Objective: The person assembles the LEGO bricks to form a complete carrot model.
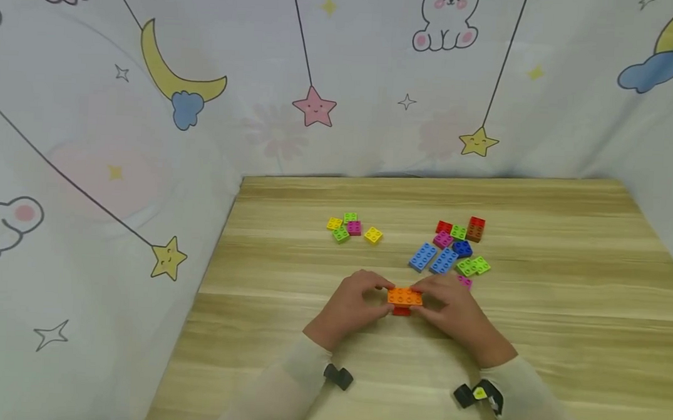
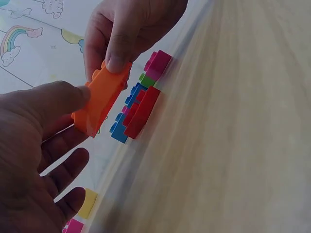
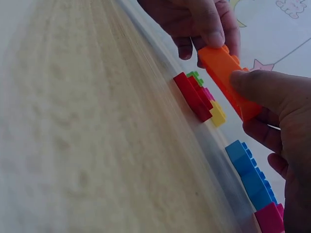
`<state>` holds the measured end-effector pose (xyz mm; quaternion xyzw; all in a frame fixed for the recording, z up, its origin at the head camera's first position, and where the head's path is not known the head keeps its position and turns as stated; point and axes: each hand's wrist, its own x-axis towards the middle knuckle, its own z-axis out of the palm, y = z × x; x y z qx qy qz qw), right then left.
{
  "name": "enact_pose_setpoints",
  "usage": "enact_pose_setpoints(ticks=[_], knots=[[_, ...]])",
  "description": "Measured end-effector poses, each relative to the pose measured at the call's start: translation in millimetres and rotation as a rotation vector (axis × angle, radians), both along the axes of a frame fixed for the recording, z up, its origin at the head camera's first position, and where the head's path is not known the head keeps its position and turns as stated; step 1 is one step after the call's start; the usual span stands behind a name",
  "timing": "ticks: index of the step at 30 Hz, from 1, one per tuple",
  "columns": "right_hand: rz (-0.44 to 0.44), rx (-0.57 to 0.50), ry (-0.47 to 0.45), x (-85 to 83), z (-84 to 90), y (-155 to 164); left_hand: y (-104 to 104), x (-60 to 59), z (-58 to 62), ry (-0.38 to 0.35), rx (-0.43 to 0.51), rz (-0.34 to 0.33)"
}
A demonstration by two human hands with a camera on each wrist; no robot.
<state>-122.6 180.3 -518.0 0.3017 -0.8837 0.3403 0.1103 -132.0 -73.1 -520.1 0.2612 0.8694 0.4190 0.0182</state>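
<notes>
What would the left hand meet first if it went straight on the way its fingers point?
The orange block it pinches; beyond that, probably the right hand, holding the other end.

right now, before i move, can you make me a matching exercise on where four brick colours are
1. orange brick
2. nearest red brick
3. light blue bricks
4. yellow bricks

a. in the right group of bricks
b. on the table, partly hidden in the head view
c. in the left group of bricks
d. held between left hand and right hand

Pairs: 1-d, 2-b, 3-a, 4-c
</notes>
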Motion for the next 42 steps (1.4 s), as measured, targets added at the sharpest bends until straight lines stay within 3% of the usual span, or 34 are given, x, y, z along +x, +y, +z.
enact_pose_setpoints(ticks=[11, 33, 42], knots=[[0.027, 0.072, -0.032, 1.5, 1.1, -5.0, -2.3, 0.4, 1.9, -0.002, -0.017, -0.016], [0.047, 0.078, -0.04, 0.5, -3.2, -5.3, -1.2, -0.2, -0.6, 0.023, -0.065, -0.026], [0.051, 0.06, -0.044, 1.1, -1.8, -6.4, 0.4, 0.0, 2.3, -0.01, -0.087, -0.027]])
